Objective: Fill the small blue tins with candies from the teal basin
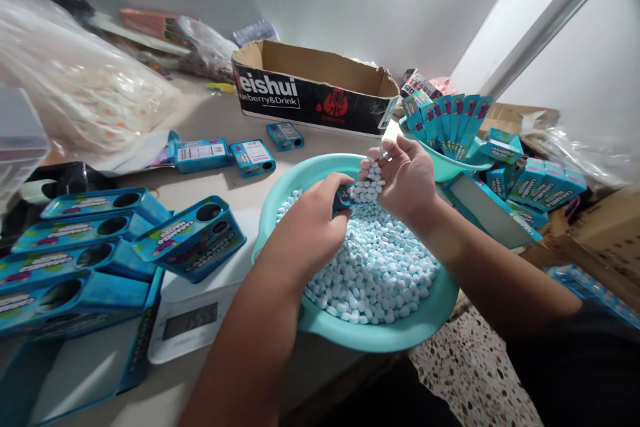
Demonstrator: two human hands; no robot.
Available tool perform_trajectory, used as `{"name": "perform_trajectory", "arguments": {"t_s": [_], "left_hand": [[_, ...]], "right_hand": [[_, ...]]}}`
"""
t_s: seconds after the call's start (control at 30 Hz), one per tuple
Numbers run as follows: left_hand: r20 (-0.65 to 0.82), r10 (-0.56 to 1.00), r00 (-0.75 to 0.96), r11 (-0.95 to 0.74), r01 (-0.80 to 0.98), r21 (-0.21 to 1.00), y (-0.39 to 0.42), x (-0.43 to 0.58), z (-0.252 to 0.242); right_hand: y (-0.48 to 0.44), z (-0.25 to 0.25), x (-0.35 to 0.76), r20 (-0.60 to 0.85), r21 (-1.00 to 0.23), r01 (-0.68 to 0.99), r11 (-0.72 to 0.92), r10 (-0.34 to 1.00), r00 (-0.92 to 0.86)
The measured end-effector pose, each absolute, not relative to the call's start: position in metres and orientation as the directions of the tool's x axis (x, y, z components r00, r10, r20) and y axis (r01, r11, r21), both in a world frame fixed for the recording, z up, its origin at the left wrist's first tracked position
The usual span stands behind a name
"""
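Observation:
My left hand [320, 213] is closed around a small blue candy box [342, 199], mostly hidden by my fingers. Right beside it, my right hand [407, 173] is cupped palm up, holding a heap of small pale candies [369, 180] against the box's end. Both hands are above a turquoise basin [370, 340] filled with loose white and light-blue candies [380, 273]. Left of the basin, a blue candy box [195, 240] with a round hole in its end rests on a white digital scale [175, 340], whose display is lit with digits.
Several blue boxes [75, 253] with round openings stand in a tray at the left. Three small boxes [253, 157] lie behind the basin, before a black cardboard carton [315, 97]. A second basin [455, 160] holds more boxes at the right. A plastic bag [90, 87] fills the back left.

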State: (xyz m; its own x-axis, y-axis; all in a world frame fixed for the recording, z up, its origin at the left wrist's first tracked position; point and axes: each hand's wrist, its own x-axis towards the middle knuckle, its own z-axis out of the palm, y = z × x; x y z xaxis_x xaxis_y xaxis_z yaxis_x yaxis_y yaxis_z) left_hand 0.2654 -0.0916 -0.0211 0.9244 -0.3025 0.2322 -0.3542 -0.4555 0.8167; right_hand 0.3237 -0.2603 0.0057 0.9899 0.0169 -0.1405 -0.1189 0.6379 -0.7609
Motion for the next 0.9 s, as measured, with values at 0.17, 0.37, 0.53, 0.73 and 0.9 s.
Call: {"name": "perform_trajectory", "arguments": {"t_s": [0.17,0.37,0.53,0.73,0.9], "left_hand": [[0.237,-0.315,0.919,-0.454,-0.365,0.813,-0.0914,0.2661,-0.0213],[0.253,-0.32,0.913,-0.455,-0.383,0.804,-0.0909,0.2656,-0.0212],[0.25,-0.329,0.91,-0.457,-0.386,0.802,-0.0912,0.2658,-0.0211],[0.262,-0.33,0.907,-0.445,-0.394,0.804,-0.0906,0.2655,-0.021],[0.253,-0.333,0.908,-0.448,-0.388,0.806,-0.0906,0.2652,-0.0202]], "right_hand": [[-0.2605,0.0048,0.3242,-0.127,-0.776,-0.112,0.621,0.02,0.992],[-0.2596,0.0062,0.3236,-0.137,-0.778,-0.116,0.617,0.013,0.991],[-0.2582,0.0081,0.3225,-0.168,-0.767,-0.135,0.627,0.007,0.986],[-0.2566,0.0078,0.3216,-0.165,-0.777,-0.139,0.614,0.014,0.986],[-0.2542,0.0071,0.3186,-0.089,-0.82,-0.084,0.566,0.019,0.996]]}}
